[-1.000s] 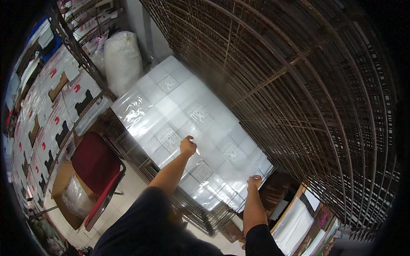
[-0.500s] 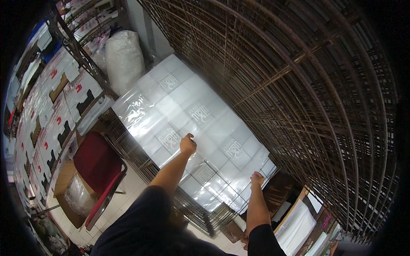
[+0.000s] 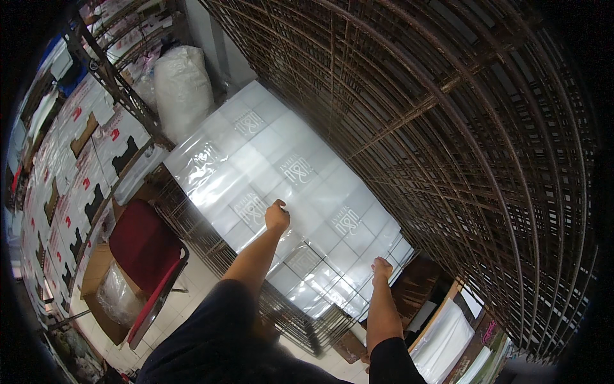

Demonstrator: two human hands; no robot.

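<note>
Your left hand [image 3: 277, 216] and nearer right hand [image 3: 382, 268], both partly curled, grip unclear, over printed plastic sheeting [image 3: 314, 203], wire-mesh panels [image 3: 442, 96] far right.

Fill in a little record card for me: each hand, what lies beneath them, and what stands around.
Left hand: fingers curled, over the sheeting; grip unclear
Right hand: near the sheeting's right-hand end; grip unclear
Beneath: shiny white plastic sheeting with printed squares
Near edge: metal wire grids
Right side: tall brown wire racks
Left side: red chair, open carton, white boxes
Far end: bulging white sack
</note>
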